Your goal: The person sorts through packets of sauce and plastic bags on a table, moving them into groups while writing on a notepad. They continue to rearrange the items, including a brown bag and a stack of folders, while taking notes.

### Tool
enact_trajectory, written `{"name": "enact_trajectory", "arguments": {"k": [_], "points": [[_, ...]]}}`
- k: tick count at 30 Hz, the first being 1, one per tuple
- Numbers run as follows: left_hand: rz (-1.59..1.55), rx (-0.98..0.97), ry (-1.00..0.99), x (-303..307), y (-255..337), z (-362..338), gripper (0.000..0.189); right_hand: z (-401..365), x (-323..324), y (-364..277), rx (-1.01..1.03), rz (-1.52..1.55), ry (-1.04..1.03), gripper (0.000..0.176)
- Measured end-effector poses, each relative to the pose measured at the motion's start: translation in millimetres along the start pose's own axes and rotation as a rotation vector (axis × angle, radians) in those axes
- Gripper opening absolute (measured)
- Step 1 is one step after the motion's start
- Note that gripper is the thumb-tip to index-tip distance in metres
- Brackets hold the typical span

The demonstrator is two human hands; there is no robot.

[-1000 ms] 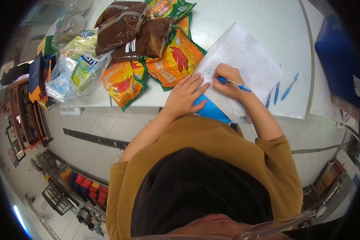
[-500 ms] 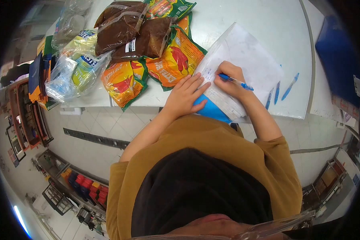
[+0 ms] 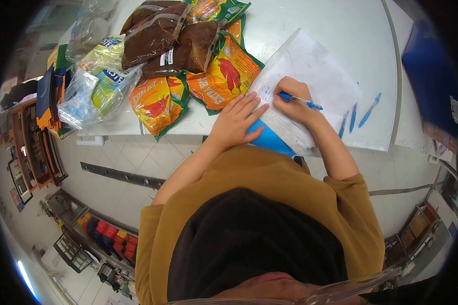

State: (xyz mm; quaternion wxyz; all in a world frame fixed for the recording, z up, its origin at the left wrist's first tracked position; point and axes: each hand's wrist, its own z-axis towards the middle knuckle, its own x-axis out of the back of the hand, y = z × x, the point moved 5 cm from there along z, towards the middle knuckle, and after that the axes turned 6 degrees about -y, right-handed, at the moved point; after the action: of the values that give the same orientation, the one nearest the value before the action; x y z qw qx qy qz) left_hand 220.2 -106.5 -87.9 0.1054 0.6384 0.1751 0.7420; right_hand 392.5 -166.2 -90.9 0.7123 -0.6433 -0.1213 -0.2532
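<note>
A blue pen [image 3: 309, 104] is gripped in my right hand [image 3: 294, 98], its tip hidden by the fingers over the page. Beneath it, a stack of white paper [image 3: 310, 63] lies at an angle on the table, with small handwriting near my fingers. My left hand [image 3: 237, 120] rests flat with fingers spread on the left edge of the papers, holding nothing. A blue sheet or cover [image 3: 270, 139] shows under the papers by my left thumb. Just beyond my left fingertips lies an orange and green chili packet [image 3: 228, 76].
Brown sauce bags [image 3: 155, 33] lie on more chili packets [image 3: 158, 104] at the table's left. Beside them are drink packs in clear plastic [image 3: 107, 91]. Several blue pens [image 3: 370, 110] lie right of the papers. The white table's [image 3: 379, 61] near edge runs close to my body.
The pen in my right hand has tilted slightly. My left hand and the papers stay in place.
</note>
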Motion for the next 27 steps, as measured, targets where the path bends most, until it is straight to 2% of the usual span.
{"name": "enact_trajectory", "arguments": {"k": [10,13,16,17,19,21,22,24,26,27], "points": [[0.002,0.001,-0.007,0,0,0,0.054,-1,0,0,0.002,0.008,0.028,0.012],[-0.028,0.003,0.009,4,2,1,0.050,-1,2,3,-0.067,0.098,0.062,0.010],[-0.153,-0.049,0.027,6,-3,-3,0.044,-9,9,31,-0.243,0.362,0.172,0.006],[-0.291,0.015,-0.006,15,-6,-7,0.041,-11,11,46,-0.238,0.462,0.263,0.006],[-0.556,0.146,-0.061,37,-9,-28,0.036,-9,11,61,-0.244,0.994,0.295,0.007],[-0.145,0.172,0.438,102,-33,-44,0.028,-7,11,63,-0.209,1.156,0.277,0.011],[0.065,0.174,0.673,132,-42,-58,0.024,-7,11,63,-0.215,1.139,0.268,0.011],[0.293,0.567,0.867,185,-97,-88,0.021,-6,11,60,-0.237,1.120,0.282,0.011],[0.445,0.839,0.689,201,-187,-131,0.036,-6,11,57,-0.250,1.115,0.297,0.012],[0.580,0.920,0.650,207,-208,-148,0.042,-5,12,58,-0.242,1.111,0.294,0.012]]}}
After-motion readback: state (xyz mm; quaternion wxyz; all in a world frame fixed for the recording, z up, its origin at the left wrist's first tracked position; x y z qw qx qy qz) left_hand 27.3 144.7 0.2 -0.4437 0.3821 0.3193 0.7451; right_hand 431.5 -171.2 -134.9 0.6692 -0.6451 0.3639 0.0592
